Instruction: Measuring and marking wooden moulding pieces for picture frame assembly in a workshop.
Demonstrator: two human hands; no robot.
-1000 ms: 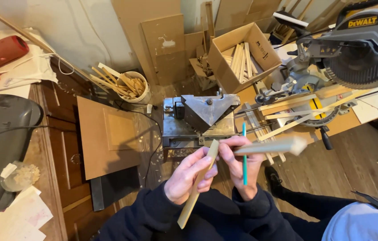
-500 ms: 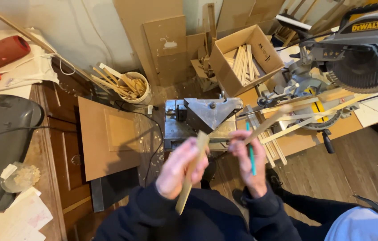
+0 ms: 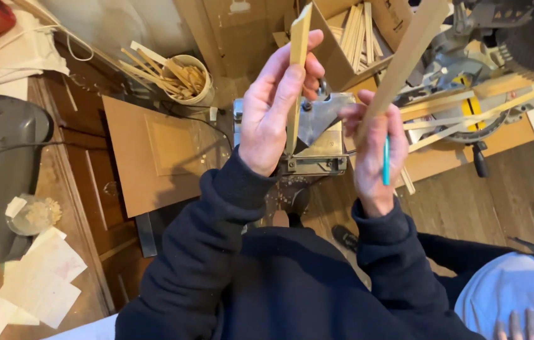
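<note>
So you've got your left hand (image 3: 276,113) wrapped around one strip (image 3: 297,69) standing nearly upright at top center, while your right hand (image 3: 374,151) grips the other strip (image 3: 405,56) plus a teal pencil (image 3: 385,160), leaning toward the upper right, tops spread apart.

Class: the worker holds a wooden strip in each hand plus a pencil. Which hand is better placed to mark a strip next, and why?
Probably the right hand: the teal pencil already lies in it, beside its wooden strip. The left hand grips only the other strip.
</note>
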